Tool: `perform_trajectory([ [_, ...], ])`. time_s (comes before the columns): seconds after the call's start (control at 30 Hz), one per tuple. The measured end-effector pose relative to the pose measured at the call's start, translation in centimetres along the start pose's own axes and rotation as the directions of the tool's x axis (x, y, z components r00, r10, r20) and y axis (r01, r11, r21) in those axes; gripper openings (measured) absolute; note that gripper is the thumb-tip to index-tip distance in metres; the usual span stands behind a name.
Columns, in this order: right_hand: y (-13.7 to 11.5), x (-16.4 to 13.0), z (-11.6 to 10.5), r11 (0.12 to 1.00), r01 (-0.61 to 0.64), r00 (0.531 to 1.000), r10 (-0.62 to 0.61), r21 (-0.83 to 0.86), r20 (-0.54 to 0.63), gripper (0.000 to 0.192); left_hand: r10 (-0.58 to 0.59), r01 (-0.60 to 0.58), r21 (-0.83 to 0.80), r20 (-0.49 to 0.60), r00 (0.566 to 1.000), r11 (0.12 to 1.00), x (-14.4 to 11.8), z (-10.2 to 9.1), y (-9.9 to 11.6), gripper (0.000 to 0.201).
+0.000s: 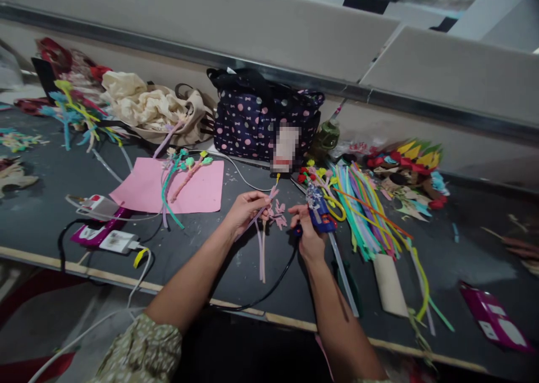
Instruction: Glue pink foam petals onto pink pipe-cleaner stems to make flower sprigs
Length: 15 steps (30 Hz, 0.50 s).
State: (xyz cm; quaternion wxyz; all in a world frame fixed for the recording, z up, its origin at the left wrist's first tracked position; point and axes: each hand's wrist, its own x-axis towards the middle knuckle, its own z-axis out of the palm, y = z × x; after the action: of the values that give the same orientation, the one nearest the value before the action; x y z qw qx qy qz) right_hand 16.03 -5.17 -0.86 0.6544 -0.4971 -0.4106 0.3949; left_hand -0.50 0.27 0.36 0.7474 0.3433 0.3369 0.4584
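My left hand point(248, 211) pinches a lilac pipe cleaner point(255, 219) over the middle of the table. In my right hand point(310, 238) is a blue hot glue gun point(320, 214), with a clear glue stick point(344, 276) sticking out of its back toward me. Between the hands lies a small heap of pink cut pieces point(278, 214). Two pale pipe cleaners point(261, 254) lie on the table below my left hand. The glue gun's nozzle tip is hard to make out.
Left of my hands, pipe cleaner flowers lie on a pink sheet point(197, 189). A bundle of coloured pipe cleaners point(362, 203) and a cardboard tube point(389, 285) lie right. A dotted bag point(244, 124) stands behind. Cables run from a power strip point(96, 234); the gun's black cord point(269, 293) crosses the front.
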Motion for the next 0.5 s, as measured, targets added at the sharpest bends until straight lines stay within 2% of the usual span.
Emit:
perform_trajectory([
  [0.17,-0.2,-0.8,0.0,0.996,0.018,0.987,-0.004,-0.088,0.163,0.033,0.065,-0.067,-0.024,-0.076,0.995,0.997,0.0,0.2,0.2,0.037],
  [0.33,-0.9,-1.2,0.2,0.995,0.02,0.973,0.004,-0.103,0.233,0.04,0.088,-0.092,-0.019,-0.128,0.988,0.996,0.0,0.2,0.3,0.038],
  [0.5,-0.4,-1.3,0.1,0.991,0.027,0.964,0.008,-0.127,0.266,0.039,0.116,-0.121,-0.023,-0.148,0.982,0.992,0.1,0.2,0.3,0.035],
])
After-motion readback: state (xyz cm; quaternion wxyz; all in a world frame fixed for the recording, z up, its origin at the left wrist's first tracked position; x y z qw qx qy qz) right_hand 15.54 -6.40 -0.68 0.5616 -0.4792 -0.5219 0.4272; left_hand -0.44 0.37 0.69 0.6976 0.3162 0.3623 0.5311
